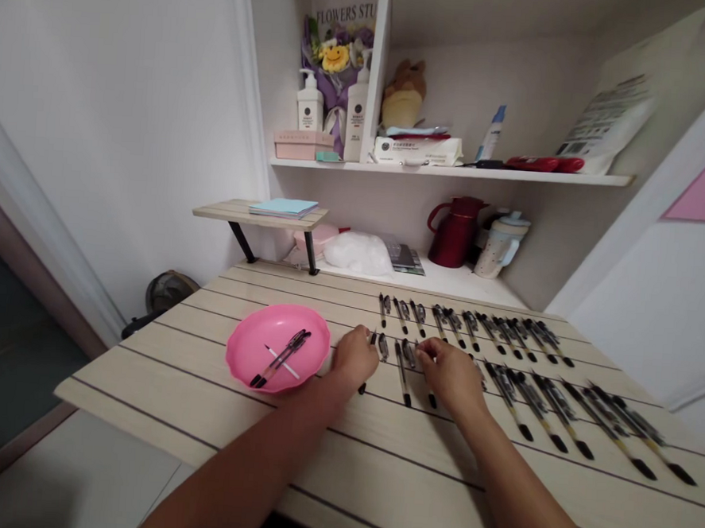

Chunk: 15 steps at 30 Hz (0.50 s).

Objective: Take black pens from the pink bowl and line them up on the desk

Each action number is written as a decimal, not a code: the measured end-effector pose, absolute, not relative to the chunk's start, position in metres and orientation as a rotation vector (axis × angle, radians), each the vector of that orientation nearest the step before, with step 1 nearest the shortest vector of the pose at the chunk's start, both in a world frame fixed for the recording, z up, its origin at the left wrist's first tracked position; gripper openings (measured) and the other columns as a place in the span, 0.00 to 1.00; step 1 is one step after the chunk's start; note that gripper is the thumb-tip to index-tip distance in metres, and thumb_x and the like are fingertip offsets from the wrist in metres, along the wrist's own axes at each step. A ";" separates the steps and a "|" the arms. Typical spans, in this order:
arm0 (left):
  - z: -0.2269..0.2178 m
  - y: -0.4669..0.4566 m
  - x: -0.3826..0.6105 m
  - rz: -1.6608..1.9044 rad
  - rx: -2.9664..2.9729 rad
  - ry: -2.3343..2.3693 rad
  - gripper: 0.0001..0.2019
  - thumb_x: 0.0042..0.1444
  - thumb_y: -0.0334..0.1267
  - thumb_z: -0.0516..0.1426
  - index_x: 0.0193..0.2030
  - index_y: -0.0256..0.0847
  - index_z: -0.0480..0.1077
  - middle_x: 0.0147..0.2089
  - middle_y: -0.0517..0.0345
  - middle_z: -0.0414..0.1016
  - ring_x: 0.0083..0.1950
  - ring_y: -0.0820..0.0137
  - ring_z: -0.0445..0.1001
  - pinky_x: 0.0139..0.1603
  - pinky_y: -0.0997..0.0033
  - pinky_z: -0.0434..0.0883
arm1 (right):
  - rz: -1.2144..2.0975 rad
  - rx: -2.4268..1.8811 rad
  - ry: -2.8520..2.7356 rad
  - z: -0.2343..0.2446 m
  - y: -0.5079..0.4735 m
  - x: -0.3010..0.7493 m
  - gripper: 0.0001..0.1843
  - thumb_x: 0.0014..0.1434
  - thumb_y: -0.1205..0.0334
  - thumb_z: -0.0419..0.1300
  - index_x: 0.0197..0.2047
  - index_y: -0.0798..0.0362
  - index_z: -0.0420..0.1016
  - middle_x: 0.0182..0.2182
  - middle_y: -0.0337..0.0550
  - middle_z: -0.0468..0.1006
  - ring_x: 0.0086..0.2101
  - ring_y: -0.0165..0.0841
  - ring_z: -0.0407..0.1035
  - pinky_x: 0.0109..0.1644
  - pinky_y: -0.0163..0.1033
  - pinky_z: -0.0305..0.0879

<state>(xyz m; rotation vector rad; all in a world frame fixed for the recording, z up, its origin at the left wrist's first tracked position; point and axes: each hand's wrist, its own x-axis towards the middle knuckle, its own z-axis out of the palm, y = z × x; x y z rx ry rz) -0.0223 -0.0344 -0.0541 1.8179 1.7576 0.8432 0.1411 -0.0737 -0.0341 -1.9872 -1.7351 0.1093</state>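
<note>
My left hand [356, 352] is closed around a black-tipped pen [362, 389], which lies slanted at the tabletop with both ends showing past the fingers. Thumb and fingers of my right hand [450, 373] are pinched over another pen [432, 399], mostly hidden beneath them. Between the hands lies an uncapped pen [404, 375], a dark pen cap [408, 353] beside it and another cap [383, 347] nearer my left hand. To the left, a pink scalloped bowl [239, 353] holds capped pens [280, 359] and a thin white refill [284, 361].
Two rows of pens with caps beside them, a back row [471, 331] and a front row [558, 412], spread rightward on the slatted tabletop [201, 398]. Behind stand a small raised shelf [224, 210], a red jug [453, 234] and a pale tumbler [500, 245].
</note>
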 end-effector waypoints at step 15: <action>-0.019 -0.020 -0.017 0.691 2.043 1.808 0.10 0.50 0.35 0.51 0.36 0.38 0.73 0.40 0.45 0.75 0.41 0.63 0.72 0.38 0.70 0.64 | 0.148 -1.948 -1.735 -0.033 -0.071 0.145 0.11 0.54 0.59 0.51 0.30 0.50 0.74 0.27 0.41 0.76 0.28 0.32 0.66 0.27 0.33 0.48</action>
